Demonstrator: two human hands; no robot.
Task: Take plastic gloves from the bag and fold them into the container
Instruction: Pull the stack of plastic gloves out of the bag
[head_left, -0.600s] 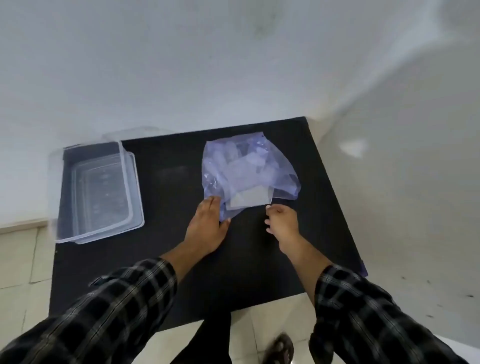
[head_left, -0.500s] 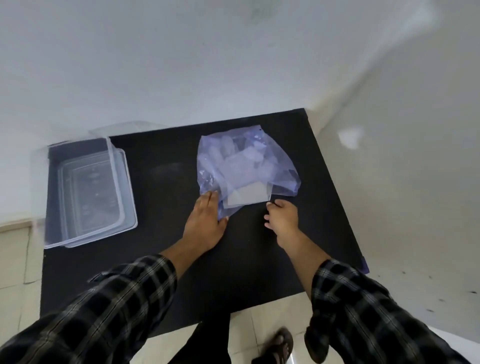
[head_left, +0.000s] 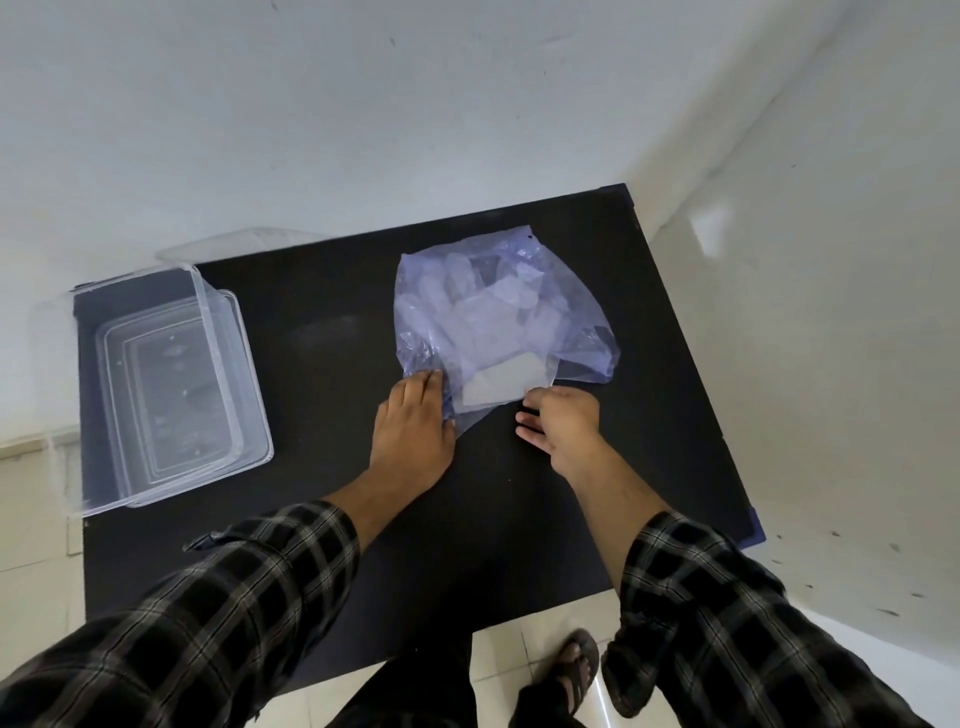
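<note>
Lying crumpled, the translucent bluish bag (head_left: 498, 322) shows pale gloves (head_left: 483, 317); left hand (head_left: 413, 436) flat, right hand (head_left: 563, 423) pinching its edge.

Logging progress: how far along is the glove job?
Done: nothing; the container holds no gloves. In hand: left hand pins the bag edge, right hand reaches its opening. Left: pull the gloves out, fold them, place them.

Translucent bluish bag (head_left: 498, 317) of clear plastic gloves (head_left: 480, 322) lies mid-table; empty clear container (head_left: 166, 384) at the table's left edge.
</note>
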